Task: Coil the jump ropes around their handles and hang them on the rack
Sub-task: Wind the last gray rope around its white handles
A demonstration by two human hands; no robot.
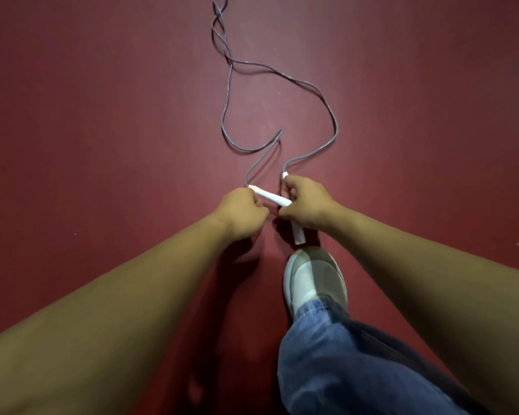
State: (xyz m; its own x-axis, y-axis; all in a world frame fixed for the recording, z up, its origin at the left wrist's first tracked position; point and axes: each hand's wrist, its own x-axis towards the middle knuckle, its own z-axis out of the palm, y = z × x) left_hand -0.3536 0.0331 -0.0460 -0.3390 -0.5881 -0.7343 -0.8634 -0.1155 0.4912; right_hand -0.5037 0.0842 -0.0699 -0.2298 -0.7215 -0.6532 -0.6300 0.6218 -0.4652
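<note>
Forearms (132,295) outstretched, left hand (246,209) gripping slanted handle (271,197), right hand (307,205) gripping upright handle (299,235)

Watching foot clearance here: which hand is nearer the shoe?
Right. The right hand, gripping a white handle, is just past the toe of the shoe in the picture. The left hand holds the other handle farther off to the left.

Gym-like room: dark red matte floor (102,115), grey jump rope (337,128) across it.
</note>
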